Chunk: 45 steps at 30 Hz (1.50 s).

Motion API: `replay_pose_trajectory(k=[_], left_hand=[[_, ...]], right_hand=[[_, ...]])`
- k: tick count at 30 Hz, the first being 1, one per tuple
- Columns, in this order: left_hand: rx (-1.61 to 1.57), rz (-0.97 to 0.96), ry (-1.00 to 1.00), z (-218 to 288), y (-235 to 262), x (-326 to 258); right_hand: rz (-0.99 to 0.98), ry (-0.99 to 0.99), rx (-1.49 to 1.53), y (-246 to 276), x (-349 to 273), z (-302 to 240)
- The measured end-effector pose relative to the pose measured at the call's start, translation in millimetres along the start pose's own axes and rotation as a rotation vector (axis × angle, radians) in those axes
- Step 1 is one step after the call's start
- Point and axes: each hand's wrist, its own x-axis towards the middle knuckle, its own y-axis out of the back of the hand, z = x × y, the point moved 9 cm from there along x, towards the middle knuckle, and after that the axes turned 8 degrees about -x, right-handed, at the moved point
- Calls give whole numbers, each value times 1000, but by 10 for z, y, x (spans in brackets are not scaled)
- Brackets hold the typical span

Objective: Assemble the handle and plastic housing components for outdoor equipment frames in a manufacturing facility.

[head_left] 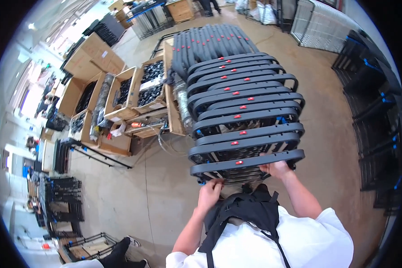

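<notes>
A row of dark grey metal frames with rounded, curved top bars stands in front of me, packed one behind another. Red labels dot the bars. The nearest frame [272, 159] is within reach of both hands. At its lower left, my left hand [210, 193] is closed, fingertips pinched together just below the bar; what lies between them is hidden. My right hand [278, 169] grips the same frame under the right end of its bar, its fingers partly hidden. Blue pieces show on some frames' inner parts.
Left of the row, cardboard boxes [132, 91] of small black parts stand on a bench beside an orange-handled tool [137, 125] and cables. More dark frames [373, 107] line the right side. At lower left are another person's legs [116, 253] and a low rack [91, 243].
</notes>
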Motion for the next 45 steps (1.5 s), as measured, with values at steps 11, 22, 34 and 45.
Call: replay_pose_trajectory(k=[11,22,34,45], left_hand=[[547,115,-593,1806,540,-197],[741,-413,-798,1375,-74,-65],[674,-660,-885,1312,132,-309],[683,-960,-915,1362,506,86]], right_hand=[[59,-344,-375,-143,265,1402],[97,-147,-247,-654,406,2462],[305,222,197,-1659,469,3353],[413,455,670,-1847,1466,3560]])
